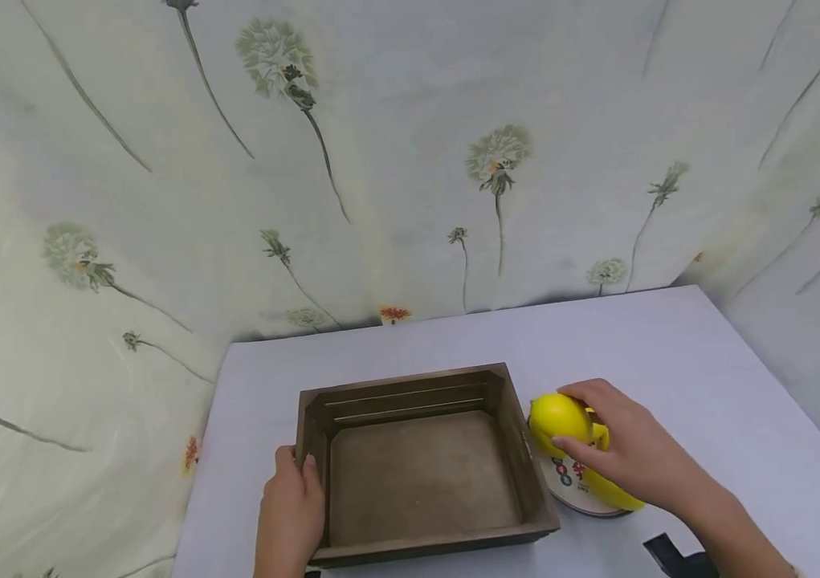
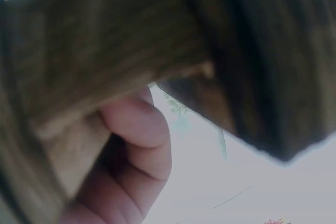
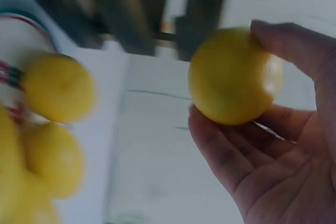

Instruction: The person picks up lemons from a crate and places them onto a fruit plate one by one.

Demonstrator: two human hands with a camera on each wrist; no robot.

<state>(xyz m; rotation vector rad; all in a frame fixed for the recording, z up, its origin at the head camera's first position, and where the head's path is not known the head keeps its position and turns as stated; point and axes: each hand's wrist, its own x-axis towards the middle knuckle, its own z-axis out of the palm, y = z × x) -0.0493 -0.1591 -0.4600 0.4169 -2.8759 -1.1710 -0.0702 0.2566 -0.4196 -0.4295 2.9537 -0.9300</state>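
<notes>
My left hand point(image 1: 290, 510) grips the left wall of a brown slatted wooden crate point(image 1: 420, 478), thumb over the rim. In the left wrist view its fingertip point(image 2: 137, 121) bends up under a slat. No objects lie inside the crate. To its right, my right hand point(image 1: 630, 453) holds a yellow lemon point(image 1: 560, 417) between thumb and fingers. Under that hand stands a round white plate point(image 1: 557, 483) with printed lettering and several more yellow fruits point(image 1: 612, 491), partly hidden by the hand. The right wrist view shows plain lemons point(image 3: 58, 88) among them.
A white-covered table point(image 1: 641, 345) carries the crate and plate, the two close side by side. Cloth with a dandelion print point(image 1: 395, 160) hangs behind and at both sides. Something black point(image 1: 677, 558) shows at the lower right near my right forearm.
</notes>
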